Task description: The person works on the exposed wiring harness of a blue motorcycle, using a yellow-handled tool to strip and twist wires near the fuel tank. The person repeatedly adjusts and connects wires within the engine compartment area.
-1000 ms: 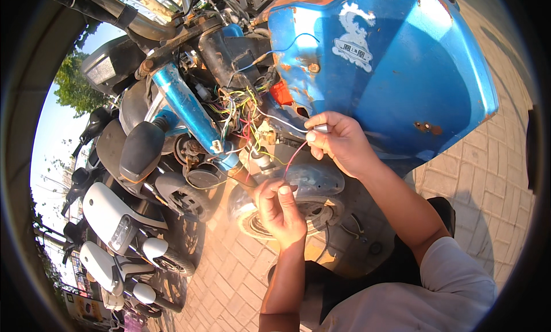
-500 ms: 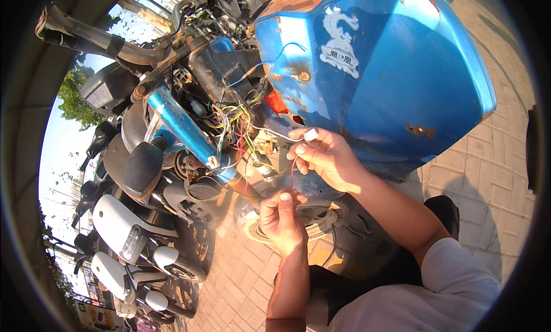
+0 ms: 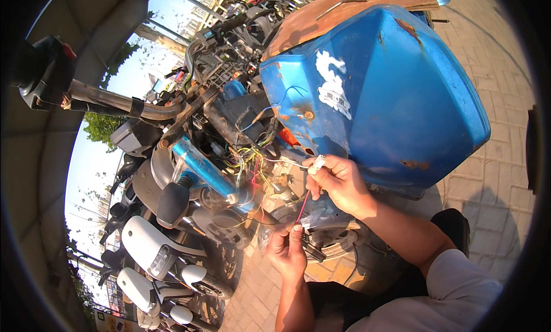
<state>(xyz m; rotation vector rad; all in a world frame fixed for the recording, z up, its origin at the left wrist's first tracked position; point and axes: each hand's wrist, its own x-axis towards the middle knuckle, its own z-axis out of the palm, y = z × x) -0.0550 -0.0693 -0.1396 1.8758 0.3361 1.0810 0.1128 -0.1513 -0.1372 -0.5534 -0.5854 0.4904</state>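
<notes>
My right hand (image 3: 342, 188) is closed, with a small white plug connector (image 3: 319, 162) held at its thumb and fingers. A pale wire (image 3: 285, 161) runs from the connector toward a tangle of coloured wires (image 3: 250, 159) on the vehicle's front. Lower and to the left, my left hand (image 3: 288, 250) pinches a thin red wire (image 3: 303, 205) between thumb and forefinger. That wire stretches up to the fingers of my right hand. Where its upper end goes is hidden by those fingers.
A large rusty blue body panel (image 3: 396, 108) fills the upper right. Left of the wires is a blue frame tube (image 3: 201, 168) below a handlebar (image 3: 109, 99). White scooters (image 3: 152, 246) stand at lower left on brick paving (image 3: 258, 292). A wheel sits under my hands.
The view has shifted, so the vehicle and both hands appear lower and farther right. Both hands keep their hold on the red wire and the white connector.
</notes>
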